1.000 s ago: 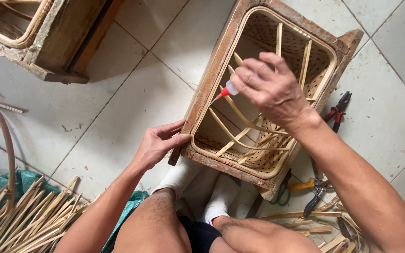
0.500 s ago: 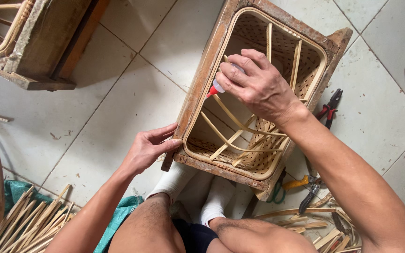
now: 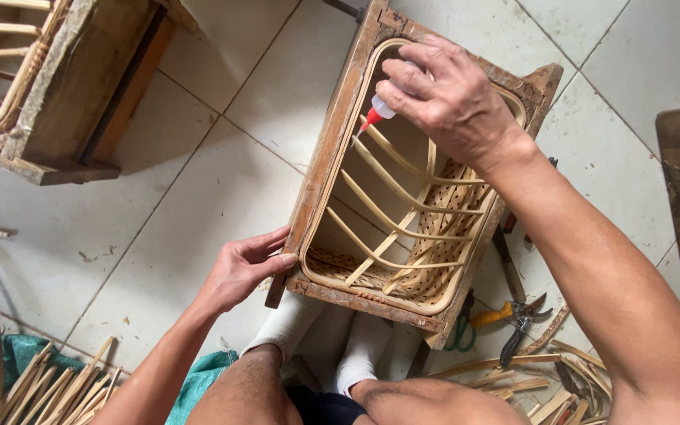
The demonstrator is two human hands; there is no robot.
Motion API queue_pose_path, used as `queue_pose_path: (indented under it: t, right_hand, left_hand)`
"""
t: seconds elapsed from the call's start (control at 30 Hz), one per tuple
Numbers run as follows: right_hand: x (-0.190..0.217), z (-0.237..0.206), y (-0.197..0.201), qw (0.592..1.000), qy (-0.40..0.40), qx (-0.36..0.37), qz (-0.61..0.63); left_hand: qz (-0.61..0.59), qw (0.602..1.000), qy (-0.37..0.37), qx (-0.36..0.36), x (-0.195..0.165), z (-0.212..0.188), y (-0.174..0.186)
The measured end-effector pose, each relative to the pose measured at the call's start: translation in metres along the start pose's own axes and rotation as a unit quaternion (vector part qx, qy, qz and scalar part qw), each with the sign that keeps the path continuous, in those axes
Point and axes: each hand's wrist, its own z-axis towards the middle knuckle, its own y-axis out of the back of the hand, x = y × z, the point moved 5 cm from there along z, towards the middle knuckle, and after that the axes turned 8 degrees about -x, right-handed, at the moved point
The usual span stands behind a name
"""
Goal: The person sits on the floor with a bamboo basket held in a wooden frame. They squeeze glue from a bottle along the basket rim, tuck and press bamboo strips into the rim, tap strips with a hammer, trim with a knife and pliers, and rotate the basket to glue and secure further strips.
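A small glue bottle [image 3: 382, 109] with a red nozzle was gripped in the right hand [image 3: 450, 102], its tip set against the inner rim of the wooden frame [image 3: 332, 149], which was steadied by the left hand [image 3: 242, 267] at its near corner. Several bent rattan strips [image 3: 391, 228] were already seated inside; the weave looked only partly filled, so much gluing and weaving appeared left.

The frame [image 3: 320, 169] is a worn, rectangular wooden box, open at top, tilted on the tile floor and propped against 2 white-socked feet. A pale cane rim runs around its inner edge with rounded corners. Inside, about 5 curved cane strips span side to side, crossed by 2 upright strips, with a patch of woven cane mesh low on the far side. The glue bottle [image 3: 378, 111] is small and pale with a red nozzle; it points down-left, its tip at or just above the rim by the frame's left wall, though contact is hard to judge.
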Motion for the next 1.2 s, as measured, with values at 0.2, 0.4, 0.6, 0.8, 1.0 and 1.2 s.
queue_pose_path:
  t: [0.2,0.4,0.6,0.8,1.0,1.2]
  right_hand:
    - [-0.005,0.000,-0.001,0.999,-0.021,-0.005,0.045]
    - [-0.001,0.006,-0.008,0.999,-0.003,0.014,0.036]
    - [-0.001,0.017,-0.008,0.999,0.030,0.021,-0.004]
    - [-0.016,0.018,-0.018,0.997,0.049,0.024,-0.045]
    - [-0.054,0.011,-0.024,0.999,0.018,-0.003,-0.036]
    - [-0.073,-0.004,-0.024,1.000,-0.016,-0.012,-0.008]
  left_hand:
    - [-0.014,1.000,-0.004,0.023,-0.007,-0.001,-0.002]
    - [-0.001,1.000,-0.011,0.020,-0.009,-0.002,-0.002]
    - [0.000,1.000,0.000,0.011,-0.007,-0.001,-0.001]
    - [0.006,1.000,-0.001,0.010,-0.008,-0.001,0.000]
    - [-0.007,1.000,0.022,0.013,-0.011,0.000,0.000]
    - [-0.011,1.000,0.021,0.017,-0.015,-0.001,-0.003]
